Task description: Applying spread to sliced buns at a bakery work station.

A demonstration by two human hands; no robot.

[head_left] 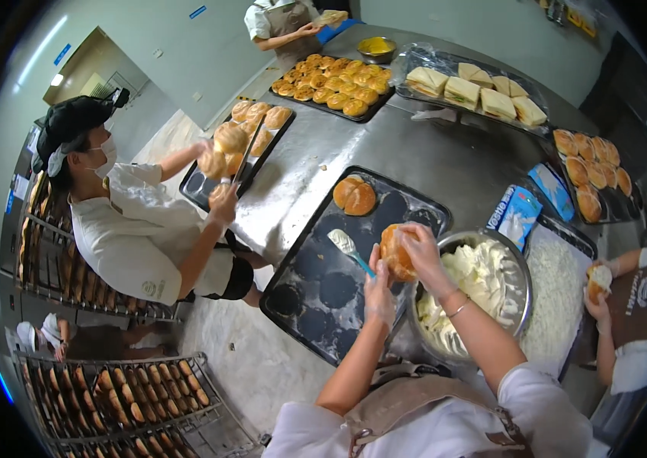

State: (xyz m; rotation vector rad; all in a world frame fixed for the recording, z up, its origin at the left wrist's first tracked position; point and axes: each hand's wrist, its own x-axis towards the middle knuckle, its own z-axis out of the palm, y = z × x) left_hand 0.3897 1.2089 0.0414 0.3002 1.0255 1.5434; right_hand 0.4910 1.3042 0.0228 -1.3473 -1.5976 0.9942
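A round golden bun [395, 253] is held up between my two hands, over the edge of a dark baking tray. My right hand [426, 261], in a thin clear glove, grips it from the right. My left hand [378, 294], also gloved, is closed around the blue handle of a spatula [343, 243] whose white blade carries cream, and its fingers touch the bun's lower left side. Just below my right hand stands a steel bowl [524, 287] heaped with pale cream. Another bun [355, 195], with a seam down its top, rests on the round-welled baking tray [322, 320].
Right of the bowl lies a tray of white shreds [555, 290], beside blue cartons [517, 216]. Trays of sandwiches [462, 91] and buns [335, 84] line the table's far side. A co-worker [136, 221] at left handles buns with a long knife; another person holds a bun at right.
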